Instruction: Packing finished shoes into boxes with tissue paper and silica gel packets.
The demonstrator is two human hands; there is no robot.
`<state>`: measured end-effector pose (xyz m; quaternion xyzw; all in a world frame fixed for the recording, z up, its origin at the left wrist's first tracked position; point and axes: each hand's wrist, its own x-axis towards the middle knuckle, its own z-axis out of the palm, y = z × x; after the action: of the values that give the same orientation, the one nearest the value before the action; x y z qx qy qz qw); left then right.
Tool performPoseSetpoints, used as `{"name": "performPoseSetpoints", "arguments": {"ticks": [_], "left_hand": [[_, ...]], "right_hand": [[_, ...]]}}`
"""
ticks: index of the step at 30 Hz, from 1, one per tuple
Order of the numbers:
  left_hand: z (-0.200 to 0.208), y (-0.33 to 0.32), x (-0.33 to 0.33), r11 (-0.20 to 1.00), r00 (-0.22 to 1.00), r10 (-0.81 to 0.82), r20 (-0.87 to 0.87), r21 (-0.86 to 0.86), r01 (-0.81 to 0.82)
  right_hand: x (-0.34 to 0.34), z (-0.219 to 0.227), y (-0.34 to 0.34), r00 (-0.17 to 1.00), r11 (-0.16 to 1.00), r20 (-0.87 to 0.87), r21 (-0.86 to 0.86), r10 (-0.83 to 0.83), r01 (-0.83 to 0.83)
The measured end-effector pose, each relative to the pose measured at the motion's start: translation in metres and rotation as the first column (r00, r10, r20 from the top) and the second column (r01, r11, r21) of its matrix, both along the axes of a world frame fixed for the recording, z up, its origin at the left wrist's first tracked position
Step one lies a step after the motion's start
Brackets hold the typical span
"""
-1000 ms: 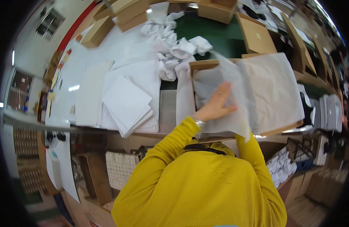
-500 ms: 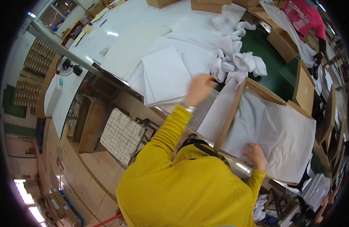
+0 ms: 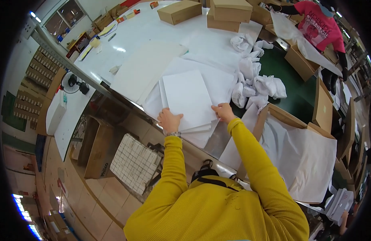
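A stack of white paper sheets (image 3: 187,94) lies at the near edge of the white table, its lower sheets slightly fanned. My left hand (image 3: 169,121) rests at the stack's near left corner, thumb and fingers apart. At the right edge of the stack, my right hand (image 3: 224,113) pinches the side of a white sheet between thumb and fingers. Right of my right arm stands an open cardboard box (image 3: 262,120), lined with white tissue paper (image 3: 296,154) that drapes over its near side.
Crumpled white paper bundles (image 3: 249,80) lie beside a green surface (image 3: 292,86). Closed brown boxes (image 3: 179,13) stand at the far side of the white table (image 3: 143,26). A person in a pink shirt (image 3: 320,24) handles white paper at the far right. A tiled stool (image 3: 135,164) stands below left.
My right hand has left the tissue-lined box and moved left to the paper stack. My left hand has come back toward me, from near the crumpled bundles to the stack's left corner.
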<state>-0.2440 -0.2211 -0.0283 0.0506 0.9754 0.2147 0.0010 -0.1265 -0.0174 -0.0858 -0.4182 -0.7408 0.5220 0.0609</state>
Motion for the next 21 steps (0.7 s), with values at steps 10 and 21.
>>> {"name": "performPoseSetpoints", "arguments": {"ticks": [10,21], "left_hand": [[0.067,0.027,0.055,0.339,0.704,-0.673,0.225,0.940,0.023],[0.101,0.119,0.261,0.106,0.020,-0.994,0.105,0.933,0.343]], "right_hand": [[0.129,0.131,-0.024,0.928,0.807,-0.325,0.489,-0.184,0.331],[0.319,0.145,-0.084,0.808,0.330,-0.188,0.843,-0.558,0.424]]}}
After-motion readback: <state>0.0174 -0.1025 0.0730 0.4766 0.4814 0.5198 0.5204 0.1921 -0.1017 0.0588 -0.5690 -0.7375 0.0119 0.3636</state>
